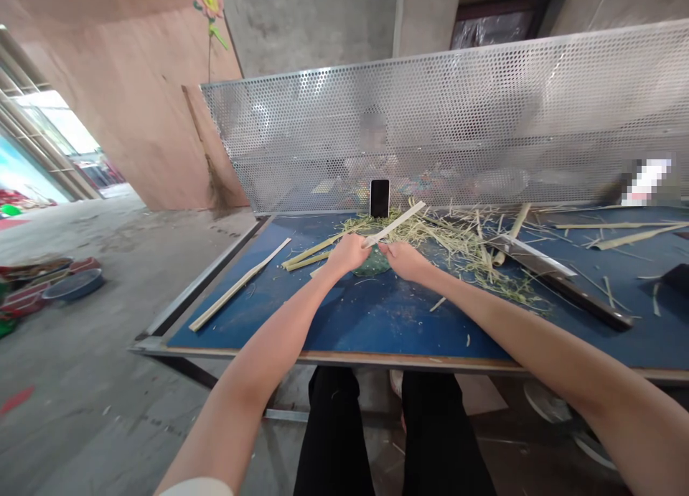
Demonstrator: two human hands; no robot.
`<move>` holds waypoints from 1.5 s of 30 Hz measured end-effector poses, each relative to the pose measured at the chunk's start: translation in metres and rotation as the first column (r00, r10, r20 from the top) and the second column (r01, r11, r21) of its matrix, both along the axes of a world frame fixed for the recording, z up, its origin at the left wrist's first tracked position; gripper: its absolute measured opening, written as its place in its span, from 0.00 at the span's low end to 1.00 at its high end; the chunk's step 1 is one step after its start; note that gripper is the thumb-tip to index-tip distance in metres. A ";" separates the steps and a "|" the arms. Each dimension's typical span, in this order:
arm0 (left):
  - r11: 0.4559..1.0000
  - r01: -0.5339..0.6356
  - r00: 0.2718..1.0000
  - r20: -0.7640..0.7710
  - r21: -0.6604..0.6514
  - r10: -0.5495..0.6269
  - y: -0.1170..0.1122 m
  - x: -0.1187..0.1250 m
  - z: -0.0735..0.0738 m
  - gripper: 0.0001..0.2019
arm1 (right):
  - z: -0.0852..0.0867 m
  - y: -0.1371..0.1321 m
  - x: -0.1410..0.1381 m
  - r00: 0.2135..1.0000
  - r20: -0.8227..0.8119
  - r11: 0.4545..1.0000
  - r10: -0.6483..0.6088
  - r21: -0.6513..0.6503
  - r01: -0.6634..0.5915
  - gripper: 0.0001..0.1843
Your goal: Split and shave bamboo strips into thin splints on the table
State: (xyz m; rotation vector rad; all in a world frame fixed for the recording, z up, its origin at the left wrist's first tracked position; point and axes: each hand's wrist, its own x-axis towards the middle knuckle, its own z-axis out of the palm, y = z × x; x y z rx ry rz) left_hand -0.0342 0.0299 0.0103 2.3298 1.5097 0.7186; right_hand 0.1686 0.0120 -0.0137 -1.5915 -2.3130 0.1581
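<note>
My left hand (349, 254) is closed around the near end of a pale, flat strip (397, 222) that looks like split bamboo. The strip slants up to the right, over a heap of shavings (446, 234). Close beside it my right hand (408, 260) is closed in a pinch, its fingertips by the strip's lower end; what it pinches is too small to make out. Under both hands lies a round greenish thing (371, 265), partly hidden by them. Several greenish-yellow strips (309, 255) lie just left of my left hand.
On the blue table (344, 324) a long pale strip (237, 288) lies at the left. A large knife with a dark handle (586, 298) lies at the right, near more bamboo pieces (635, 235). A phone (380, 198) stands against the perforated metal panel (430, 123) behind.
</note>
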 end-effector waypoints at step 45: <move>0.999 -0.009 0.992 0.125 -0.044 0.015 -0.003 0.011 -0.005 0.20 | 0.010 -0.001 0.007 0.992 0.115 0.998 -0.054 0.043 0.050 0.32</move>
